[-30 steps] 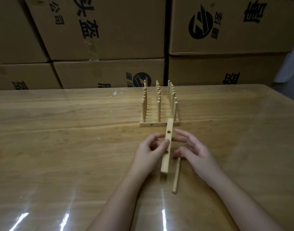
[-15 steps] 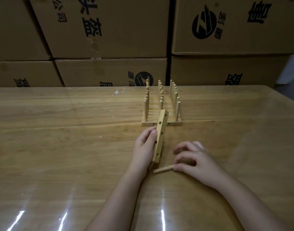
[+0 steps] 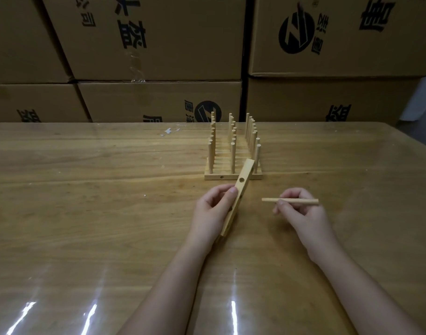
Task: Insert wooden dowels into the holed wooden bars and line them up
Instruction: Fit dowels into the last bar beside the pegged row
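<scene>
A person's left hand (image 3: 212, 209) grips a pale, holed wooden bar (image 3: 241, 186) by its middle, fingers curled round it and its far end tilted up toward a finished block of wooden bars with upright dowels (image 3: 231, 176) on the glossy wooden table (image 3: 86, 213). Just beside it, the right hand (image 3: 301, 213) pinches a thin wooden dowel (image 3: 270, 200), held level. Behind, brown cardboard boxes (image 3: 158, 100) carry upside-down black Chinese characters and a round black logo.

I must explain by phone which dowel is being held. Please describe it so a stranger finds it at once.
On the table, near the block of lined-up bars, the left hand holds a holed bar and the right hand pinches one dowel. Unlike the standing dowels, it lies level, in no hole.
</scene>
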`<action>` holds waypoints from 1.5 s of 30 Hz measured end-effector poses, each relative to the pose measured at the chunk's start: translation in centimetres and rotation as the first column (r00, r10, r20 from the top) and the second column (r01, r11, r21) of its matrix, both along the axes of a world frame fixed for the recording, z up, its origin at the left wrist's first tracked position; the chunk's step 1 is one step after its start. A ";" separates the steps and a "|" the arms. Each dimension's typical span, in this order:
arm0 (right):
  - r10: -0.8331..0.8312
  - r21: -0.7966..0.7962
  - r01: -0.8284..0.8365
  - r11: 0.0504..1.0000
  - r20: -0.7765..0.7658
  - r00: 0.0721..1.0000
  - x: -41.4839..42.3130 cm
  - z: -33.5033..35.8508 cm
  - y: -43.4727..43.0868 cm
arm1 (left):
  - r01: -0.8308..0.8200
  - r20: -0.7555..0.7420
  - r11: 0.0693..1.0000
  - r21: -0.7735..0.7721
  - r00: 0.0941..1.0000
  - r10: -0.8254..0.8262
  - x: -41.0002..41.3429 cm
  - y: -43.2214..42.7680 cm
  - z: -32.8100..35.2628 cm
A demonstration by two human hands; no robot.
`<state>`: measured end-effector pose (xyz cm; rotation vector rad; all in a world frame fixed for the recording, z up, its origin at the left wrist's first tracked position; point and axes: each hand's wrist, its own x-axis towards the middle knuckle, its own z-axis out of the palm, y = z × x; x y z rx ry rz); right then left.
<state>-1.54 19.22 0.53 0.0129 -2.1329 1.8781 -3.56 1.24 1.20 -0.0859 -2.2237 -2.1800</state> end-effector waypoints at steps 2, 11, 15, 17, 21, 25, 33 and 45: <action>0.038 -0.090 -0.040 0.995 -0.026 0.999 0.1 0.2 0.2 | 0.021 0.004 1.000 -0.018 1.000 -0.021 0.0 0.0 0.1; 0.110 -0.306 -0.092 0.948 0.041 0.993 0.1 0.6 0.4 | 0.133 -0.048 0.955 -0.265 0.987 -0.151 0.1 0.2 -0.4; 0.067 -0.245 -0.051 0.968 0.054 0.996 0.0 0.3 0.3 | 0.137 -0.067 0.948 -0.288 0.984 -0.163 0.1 0.2 -0.4; 0.036 -0.207 -0.025 0.978 0.053 0.998 -0.1 0.0 0.3 | 0.133 -0.077 0.952 -0.274 0.984 -0.160 0.1 0.2 -0.4; -0.015 -0.190 0.022 0.982 0.036 0.999 -0.3 -0.1 0.2 | 0.153 -0.056 0.961 -0.231 0.984 -0.170 0.2 0.2 -0.4; -0.010 -0.154 0.011 0.988 0.010 1.000 -0.2 -0.1 0.3 | 0.147 -0.055 0.966 -0.212 0.985 -0.162 0.1 0.2 -0.5; -0.087 0.089 0.095 0.992 -0.089 0.992 -0.3 -0.2 0.3 | 0.157 -0.105 0.953 -0.259 0.976 -0.190 0.0 0.2 -0.7; -0.142 0.275 0.180 0.945 -0.151 0.978 0.0 -0.4 0.4 | 0.169 -0.102 0.929 -0.329 0.972 -0.213 -0.2 0.2 -1.4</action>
